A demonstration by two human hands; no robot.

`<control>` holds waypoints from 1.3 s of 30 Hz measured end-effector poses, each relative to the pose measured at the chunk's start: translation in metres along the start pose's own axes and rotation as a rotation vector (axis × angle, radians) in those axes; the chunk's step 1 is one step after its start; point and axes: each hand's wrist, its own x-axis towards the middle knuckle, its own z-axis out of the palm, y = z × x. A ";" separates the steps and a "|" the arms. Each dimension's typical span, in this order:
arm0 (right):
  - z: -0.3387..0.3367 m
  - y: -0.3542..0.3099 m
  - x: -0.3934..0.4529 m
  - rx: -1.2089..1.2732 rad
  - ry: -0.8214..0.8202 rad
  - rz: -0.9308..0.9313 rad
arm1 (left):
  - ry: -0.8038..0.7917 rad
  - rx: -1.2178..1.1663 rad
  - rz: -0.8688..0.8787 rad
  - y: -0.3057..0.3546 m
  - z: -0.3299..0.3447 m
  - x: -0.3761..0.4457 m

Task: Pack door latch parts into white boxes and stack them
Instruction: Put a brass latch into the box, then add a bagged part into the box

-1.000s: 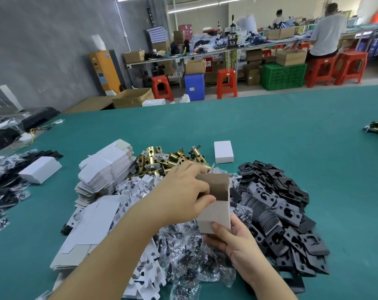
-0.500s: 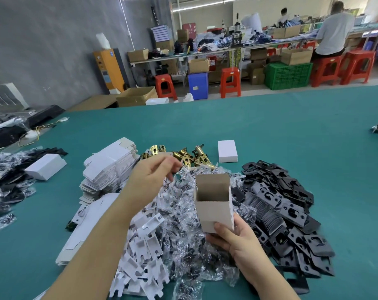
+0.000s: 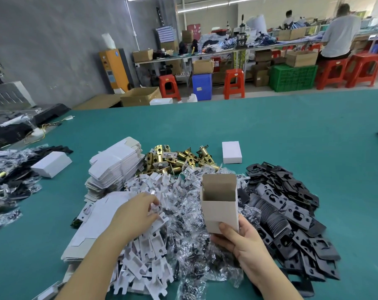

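My right hand (image 3: pixel 241 241) grips an upright white box (image 3: pixel 219 204) by its bottom; the top flap stands open and the inside looks empty. My left hand (image 3: pixel 136 215) lies on the pile of white card inserts (image 3: pixel 149 252), its fingertips pinching one insert. Behind the inserts lie brass latch bolts (image 3: pixel 175 159). Small clear bags of screws (image 3: pixel 190 213) cover the middle. Black plates (image 3: pixel 287 208) are heaped to the right of the box.
Flat unfolded white cartons (image 3: pixel 114 165) are stacked at the left, with more flat ones (image 3: pixel 90 224) under my left forearm. Closed white boxes lie at the back (image 3: pixel 231 152) and far left (image 3: pixel 51 164). The green table (image 3: pixel 270 126) stretches beyond. People work at a far bench.
My left hand left the box's open top, swung left and came down onto the white inserts. The box in my right hand stayed upright with its flap open.
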 end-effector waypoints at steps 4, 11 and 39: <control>0.000 -0.001 -0.001 -0.003 -0.002 0.003 | 0.068 0.088 -0.042 -0.005 0.004 -0.002; 0.001 -0.001 -0.001 -0.010 0.004 0.007 | 0.128 0.094 -0.074 -0.006 0.010 0.001; 0.002 -0.004 -0.003 -0.003 -0.001 0.002 | 0.354 -0.874 -0.069 0.026 -0.025 -0.010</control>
